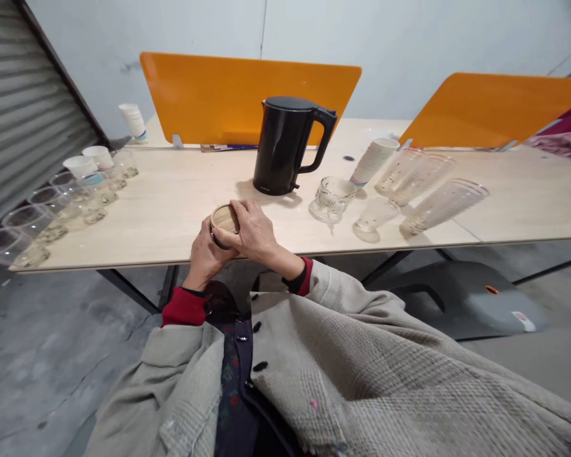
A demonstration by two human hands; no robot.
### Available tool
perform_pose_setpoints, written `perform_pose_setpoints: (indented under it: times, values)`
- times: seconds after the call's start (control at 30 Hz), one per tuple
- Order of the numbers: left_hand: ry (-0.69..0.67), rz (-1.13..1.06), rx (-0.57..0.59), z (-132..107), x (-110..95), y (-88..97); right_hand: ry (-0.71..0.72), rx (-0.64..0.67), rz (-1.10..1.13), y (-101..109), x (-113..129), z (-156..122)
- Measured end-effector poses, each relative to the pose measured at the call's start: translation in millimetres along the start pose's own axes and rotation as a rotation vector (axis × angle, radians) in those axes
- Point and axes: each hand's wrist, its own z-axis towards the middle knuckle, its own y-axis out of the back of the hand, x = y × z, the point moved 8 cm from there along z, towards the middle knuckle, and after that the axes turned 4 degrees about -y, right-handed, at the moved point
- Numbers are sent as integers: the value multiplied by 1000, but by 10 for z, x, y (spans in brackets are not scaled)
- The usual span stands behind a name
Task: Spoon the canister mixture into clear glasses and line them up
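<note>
Both my hands hold a small round container with a wooden lid [225, 219] at the near edge of the light wooden table [171, 209]. My left hand [206, 252] wraps around its body from below, fingers closed. My right hand [253, 230] grips the lid from the right side, fingers curled over it. A black electric kettle [285, 145] stands just beyond my hands.
Right of the kettle lie a glass cup on a saucer [332, 194], several glasses [438, 203] and a paper cup [374, 161]. Along the table's left edge runs a row of glasses and paper cups [83, 181]. Orange dividers [228, 95] stand behind. A dark chair [466, 298] sits below right.
</note>
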Motion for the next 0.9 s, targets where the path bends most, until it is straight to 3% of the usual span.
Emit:
perform_pose_setpoints:
  times: [0.13,0.23,0.33,0.43,0.6,0.73,0.8,0.9]
  values:
    - [33,24,-13,0,19,31,-30,16,68,5,8,55]
    - [53,9,-1,-9,25,48,-68,-19,218,73,-115,147]
    - [17,-28,8,-10,14,56,-113,-154,298,238,-434,198]
    - [-20,-46,-5,-4,29,53,-177,-236,197,369,-889,123]
    - [-7,-85,-9,-4,87,23,-300,-107,-78,303,-1509,-168]
    - [0,-80,-20,-3,104,40,-298,-29,-151,251,-1667,-322]
    - [-10,-71,-23,1,104,48,-282,-119,-108,395,-1729,-371]
    - [-29,-57,-20,6,106,46,-390,-365,4,804,-2027,-494]
